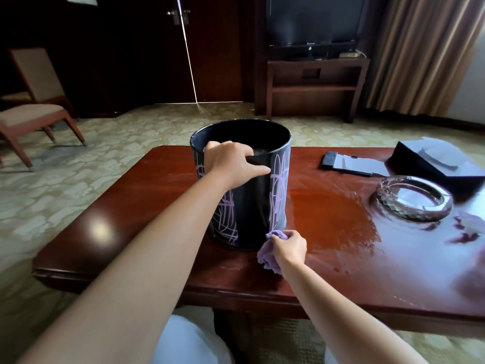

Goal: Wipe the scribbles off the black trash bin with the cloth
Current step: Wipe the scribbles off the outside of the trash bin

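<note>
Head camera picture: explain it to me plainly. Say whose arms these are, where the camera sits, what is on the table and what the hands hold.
There is no machine here. A person wears the camera on the head, so it looks forward and down along their own arms. The left hand grips the rim of a black bin standing on a wooden table. The right hand holds a bunched purple cloth against the bin's base. Purple scribbles still cover the bin's side. Also on the table, to the right: a glass ashtray, a dark box and a flat dark folder.
</note>
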{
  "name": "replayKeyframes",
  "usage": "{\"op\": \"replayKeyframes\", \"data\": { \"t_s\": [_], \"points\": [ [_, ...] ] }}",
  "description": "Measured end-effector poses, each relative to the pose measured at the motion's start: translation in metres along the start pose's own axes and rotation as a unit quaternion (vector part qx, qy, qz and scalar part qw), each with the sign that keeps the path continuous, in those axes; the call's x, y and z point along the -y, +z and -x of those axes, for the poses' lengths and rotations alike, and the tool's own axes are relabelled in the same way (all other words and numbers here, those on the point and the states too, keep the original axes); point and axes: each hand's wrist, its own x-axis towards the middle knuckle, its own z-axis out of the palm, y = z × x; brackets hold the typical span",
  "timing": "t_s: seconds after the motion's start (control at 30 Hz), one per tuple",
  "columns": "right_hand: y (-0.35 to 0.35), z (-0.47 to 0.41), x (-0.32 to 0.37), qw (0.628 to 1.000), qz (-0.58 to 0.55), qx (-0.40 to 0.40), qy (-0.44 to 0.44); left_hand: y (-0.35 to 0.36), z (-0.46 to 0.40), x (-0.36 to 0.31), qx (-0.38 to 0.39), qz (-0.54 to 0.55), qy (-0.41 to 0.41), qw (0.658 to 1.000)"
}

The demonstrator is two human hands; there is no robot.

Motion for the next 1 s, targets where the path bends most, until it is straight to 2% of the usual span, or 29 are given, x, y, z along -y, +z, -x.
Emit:
{"op": "replayKeyframes", "data": {
  "t_s": [0.2,0.37,0.43,0.53,0.63,0.8,0.93,1.0],
  "points": [
    [0.004,0.005,-0.001,0.998,-0.049,0.024,0.042,-0.003,0.003,0.010,0.011,0.050,-0.028,0.998],
    [0.007,0.010,0.001,0.995,-0.085,-0.044,-0.003,0.000,0.001,0.025,-0.012,0.062,0.013,0.998],
    [0.008,0.009,0.002,0.996,-0.065,-0.063,0.019,0.001,0.002,0.029,-0.014,0.071,0.019,0.997],
    [0.007,0.012,-0.002,1.000,0.005,-0.030,0.002,0.002,0.001,0.032,-0.014,0.081,0.029,0.996],
    [-0.002,0.015,-0.007,0.999,0.027,0.021,-0.034,0.000,0.000,0.031,-0.012,0.086,0.020,0.996],
    [-0.011,0.006,-0.002,0.999,0.020,-0.013,-0.033,0.001,0.000,0.028,-0.019,0.053,0.003,0.998],
    [-0.011,0.008,-0.004,0.997,0.050,0.049,-0.034,0.005,-0.005,0.019,-0.094,-0.018,0.001,0.995],
    [-0.013,0.006,-0.003,0.998,0.047,0.034,-0.039,0.003,-0.011,0.010,-0.100,0.026,-0.002,0.995]
  ]
}}
